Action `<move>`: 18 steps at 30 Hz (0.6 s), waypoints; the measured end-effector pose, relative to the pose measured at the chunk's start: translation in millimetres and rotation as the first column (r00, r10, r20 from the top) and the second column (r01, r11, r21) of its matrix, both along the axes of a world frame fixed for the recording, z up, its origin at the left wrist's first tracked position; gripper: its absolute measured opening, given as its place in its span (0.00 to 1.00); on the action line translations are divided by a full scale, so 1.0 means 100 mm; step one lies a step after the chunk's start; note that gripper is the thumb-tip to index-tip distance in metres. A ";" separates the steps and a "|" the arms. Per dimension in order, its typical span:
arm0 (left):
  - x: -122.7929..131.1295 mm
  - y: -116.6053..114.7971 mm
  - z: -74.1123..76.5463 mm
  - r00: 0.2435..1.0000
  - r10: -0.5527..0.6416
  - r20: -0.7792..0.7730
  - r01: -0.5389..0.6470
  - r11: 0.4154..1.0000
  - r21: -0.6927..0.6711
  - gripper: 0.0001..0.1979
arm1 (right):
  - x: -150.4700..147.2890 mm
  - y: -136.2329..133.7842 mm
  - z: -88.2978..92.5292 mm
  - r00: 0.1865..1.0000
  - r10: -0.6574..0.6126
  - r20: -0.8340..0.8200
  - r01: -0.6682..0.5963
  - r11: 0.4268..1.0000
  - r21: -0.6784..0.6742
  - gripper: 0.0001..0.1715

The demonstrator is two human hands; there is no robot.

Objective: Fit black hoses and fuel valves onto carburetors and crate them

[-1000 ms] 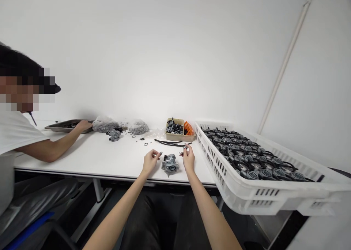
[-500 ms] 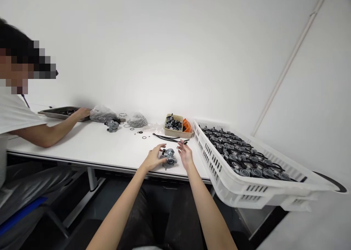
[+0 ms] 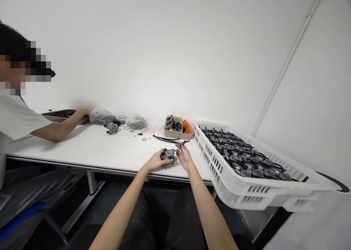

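A grey metal carburetor [image 3: 170, 156] rests on the white table near its front edge, its round bore turned towards me. My left hand [image 3: 157, 160] is closed around its left side, the thumb across the front. Just to its right is my right hand [image 3: 184, 156], fingers bent together in a pinch beside the carburetor's upper right. Whatever lies between those fingertips is too small to make out. Behind my hands, black rubber hoses [image 3: 167, 139] lie on the table.
A large white crate [image 3: 216, 169] full of similar carburetors stands at the right. Behind are a beige tray [image 3: 178, 135] of small parts, an orange basket [image 3: 187, 126], plastic bags [image 3: 137, 122], loose rings [image 3: 127, 128] and another carburetor [image 3: 112, 128]. A co-worker's arm [image 3: 64, 126] reaches into a metal tray [image 3: 52, 114].
My left hand has closed on the carburetor, which now sits a little more tilted. My right hand's fingers have drawn together and come closer to it. The co-worker's arm has shifted.
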State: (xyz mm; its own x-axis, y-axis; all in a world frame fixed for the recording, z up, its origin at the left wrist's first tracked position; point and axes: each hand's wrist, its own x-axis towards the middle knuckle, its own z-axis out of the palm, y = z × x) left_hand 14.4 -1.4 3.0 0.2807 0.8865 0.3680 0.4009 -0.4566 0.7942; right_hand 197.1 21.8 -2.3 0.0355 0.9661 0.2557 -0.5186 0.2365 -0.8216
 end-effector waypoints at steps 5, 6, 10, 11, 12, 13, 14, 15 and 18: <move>0.17 0.05 0.02 1.000 0.029 -0.004 -0.029 1.000 0.003 0.33 | 0.02 -0.01 0.00 1.000 0.012 0.026 -0.011 1.000 -0.019 0.23; 0.20 0.05 0.02 1.000 0.030 -0.004 -0.030 1.000 0.007 0.33 | 0.02 -0.02 0.01 0.999 0.012 0.034 -0.011 1.000 -0.026 0.25; 0.27 0.01 0.03 0.999 0.039 -0.011 -0.039 0.999 0.026 0.33 | 0.04 -0.05 0.03 0.998 0.016 0.053 -0.014 0.999 -0.048 0.27; 0.27 0.01 0.03 0.999 0.043 -0.015 -0.042 0.999 0.031 0.33 | 0.04 -0.06 0.04 0.998 0.020 0.055 -0.018 0.999 -0.050 0.27; 0.27 0.00 0.03 0.999 0.047 -0.019 -0.046 0.998 0.035 0.33 | 0.04 -0.07 0.04 0.998 0.027 0.056 -0.024 0.998 -0.051 0.27; 0.27 0.00 0.02 0.998 0.052 -0.023 -0.051 0.998 0.040 0.32 | 0.04 -0.08 0.05 0.998 0.035 0.057 -0.032 0.998 -0.050 0.26; 0.26 0.00 0.02 0.998 0.057 -0.028 -0.055 0.997 0.045 0.32 | 0.04 -0.08 0.05 0.998 0.042 0.057 -0.039 0.998 -0.049 0.25; 0.26 -0.01 0.02 0.998 0.059 -0.033 -0.058 0.997 0.050 0.32 | 0.04 -0.09 0.05 0.997 0.048 0.056 -0.045 0.998 -0.047 0.25; 0.26 -0.01 0.02 0.997 0.061 -0.049 -0.058 0.996 0.065 0.32 | 0.05 -0.09 0.04 0.997 0.058 0.051 -0.055 0.998 -0.043 0.25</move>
State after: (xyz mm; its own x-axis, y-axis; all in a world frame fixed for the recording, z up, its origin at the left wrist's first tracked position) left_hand 40.8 -2.8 5.3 0.2475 0.8776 0.4104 0.4679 -0.4792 0.7426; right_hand 202.0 13.1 1.6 -0.0319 0.9760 0.2155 -0.4862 0.1732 -0.8565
